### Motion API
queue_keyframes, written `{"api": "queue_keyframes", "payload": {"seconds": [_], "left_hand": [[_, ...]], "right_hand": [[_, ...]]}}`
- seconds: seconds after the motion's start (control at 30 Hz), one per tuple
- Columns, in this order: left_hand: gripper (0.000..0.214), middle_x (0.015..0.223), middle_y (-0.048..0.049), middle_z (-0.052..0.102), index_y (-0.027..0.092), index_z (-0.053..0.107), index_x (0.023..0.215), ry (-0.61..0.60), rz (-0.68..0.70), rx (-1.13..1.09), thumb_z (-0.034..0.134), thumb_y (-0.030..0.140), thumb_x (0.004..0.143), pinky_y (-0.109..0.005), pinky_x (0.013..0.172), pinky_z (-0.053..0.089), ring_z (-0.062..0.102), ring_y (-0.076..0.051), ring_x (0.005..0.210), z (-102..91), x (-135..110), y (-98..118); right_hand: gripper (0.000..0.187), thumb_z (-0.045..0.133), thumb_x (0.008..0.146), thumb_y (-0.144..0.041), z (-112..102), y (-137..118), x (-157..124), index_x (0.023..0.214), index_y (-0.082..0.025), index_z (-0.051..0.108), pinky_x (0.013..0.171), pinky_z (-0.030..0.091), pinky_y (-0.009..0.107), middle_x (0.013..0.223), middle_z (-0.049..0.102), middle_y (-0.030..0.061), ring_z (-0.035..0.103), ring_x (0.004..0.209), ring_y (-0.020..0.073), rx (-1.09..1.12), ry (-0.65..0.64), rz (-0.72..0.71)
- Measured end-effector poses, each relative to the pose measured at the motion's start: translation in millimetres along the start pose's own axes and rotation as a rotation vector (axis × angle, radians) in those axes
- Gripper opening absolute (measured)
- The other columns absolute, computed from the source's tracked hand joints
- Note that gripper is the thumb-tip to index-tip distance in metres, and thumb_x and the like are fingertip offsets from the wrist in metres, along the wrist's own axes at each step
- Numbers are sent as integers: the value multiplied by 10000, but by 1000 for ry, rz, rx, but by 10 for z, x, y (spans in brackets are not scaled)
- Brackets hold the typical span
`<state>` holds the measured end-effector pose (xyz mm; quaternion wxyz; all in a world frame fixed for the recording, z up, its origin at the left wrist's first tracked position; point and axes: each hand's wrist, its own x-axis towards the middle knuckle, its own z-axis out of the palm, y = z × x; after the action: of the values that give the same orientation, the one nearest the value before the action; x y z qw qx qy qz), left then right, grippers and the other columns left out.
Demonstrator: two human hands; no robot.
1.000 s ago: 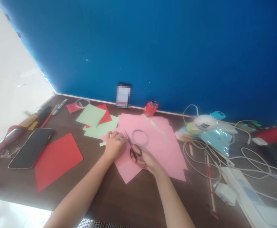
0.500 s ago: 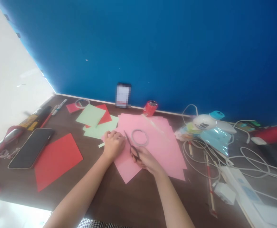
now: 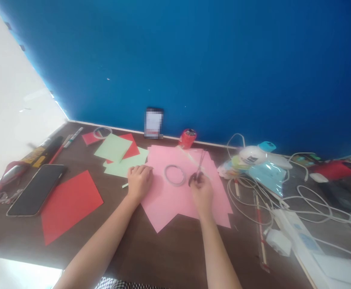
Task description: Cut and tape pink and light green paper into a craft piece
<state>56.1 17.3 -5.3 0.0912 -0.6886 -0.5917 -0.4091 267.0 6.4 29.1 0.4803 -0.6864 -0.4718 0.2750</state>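
Note:
My left hand (image 3: 138,180) rests curled on the left edge of a stack of pink paper sheets (image 3: 175,196), its fingers closed on the paper's edge. My right hand (image 3: 201,192) grips small black-handled scissors (image 3: 197,171), blades pointing up and away, over the right part of the pink sheets. A ring of clear tape (image 3: 174,175) lies on the pink paper between my two hands. A thin green paper strip (image 3: 125,185) lies just left of my left hand.
Green sheets (image 3: 115,148) and red sheets (image 3: 69,202) lie to the left, with a phone (image 3: 35,189) and pens (image 3: 73,136). A red tape dispenser (image 3: 187,138) stands by the blue wall. White cables (image 3: 283,200), a power strip (image 3: 301,237) and plastic packets (image 3: 262,164) crowd the right.
My right hand has carried the scissors from beside my left hand rightward past the tape ring, blades now pointing up. My left hand has stayed on the paper's edge.

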Motion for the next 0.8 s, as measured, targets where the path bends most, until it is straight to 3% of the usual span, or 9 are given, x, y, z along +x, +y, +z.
{"api": "queue_keyframes", "payload": {"seconds": [0.13, 0.27, 0.33, 0.4, 0.5, 0.63, 0.73, 0.8], "left_hand": [[152, 762, -31, 665, 201, 631, 826, 8, -84, -199, 492, 150, 789, -324, 706, 377, 559, -168, 703, -9, 17, 18], [149, 828, -40, 654, 193, 635, 870, -11, -311, -654, 521, 229, 780, -315, 744, 445, 587, -162, 767, -52, 71, 27], [135, 838, -41, 654, 191, 639, 844, -41, -526, -899, 577, 263, 748, -311, 755, 458, 600, -165, 791, -63, 112, -2], [127, 795, -32, 643, 185, 630, 809, -82, -733, -1149, 622, 269, 714, -296, 730, 470, 603, -150, 750, -65, 159, -53], [97, 741, -17, 606, 178, 597, 782, -133, -892, -1481, 615, 249, 718, -265, 670, 484, 580, -108, 653, -70, 220, -129], [38, 767, -26, 603, 171, 584, 783, -148, -1043, -1754, 582, 185, 747, -215, 644, 496, 568, -84, 637, -103, 263, -139], [70, 782, -33, 619, 145, 603, 817, -190, -1152, -1798, 578, 146, 752, -173, 634, 500, 579, -76, 644, -121, 272, -90], [100, 791, -36, 629, 123, 610, 841, -209, -1178, -1787, 583, 118, 744, -161, 650, 504, 592, -76, 661, -124, 271, -58]], "right_hand": [[463, 612, 694, -331, -73, 151, 108, 1091, -131, 481, 728, 455, 343, 1038, 562, 158, 580, 831, 222, -104, 40, -17], [360, 455, 802, -263, 60, 202, 29, 1137, -134, 476, 835, 414, 423, 1095, 524, 168, 500, 1015, 263, -255, 103, -381], [287, 405, 824, -209, 207, 188, -74, 1079, -178, 534, 895, 364, 448, 1035, 571, 124, 485, 1023, 257, -381, -104, -605], [300, 405, 830, -193, 349, 180, -167, 1095, -209, 545, 938, 305, 479, 1049, 589, 97, 486, 1018, 258, -486, -253, -710], [364, 320, 838, -121, 445, 207, -209, 1121, -165, 545, 906, 329, 458, 963, 607, 111, 506, 956, 255, -527, -284, -691], [344, 314, 857, -158, 345, 246, -130, 1097, -143, 560, 863, 358, 419, 947, 580, 128, 503, 944, 253, -497, -130, -660], [254, 412, 861, -305, 261, 233, -98, 837, -168, 623, 846, 344, 393, 842, 584, 91, 517, 876, 235, -561, -100, -671], [306, 449, 847, -374, 241, 214, -104, 661, -178, 592, 819, 329, 379, 725, 579, 61, 525, 785, 214, -650, -103, -691]]}}
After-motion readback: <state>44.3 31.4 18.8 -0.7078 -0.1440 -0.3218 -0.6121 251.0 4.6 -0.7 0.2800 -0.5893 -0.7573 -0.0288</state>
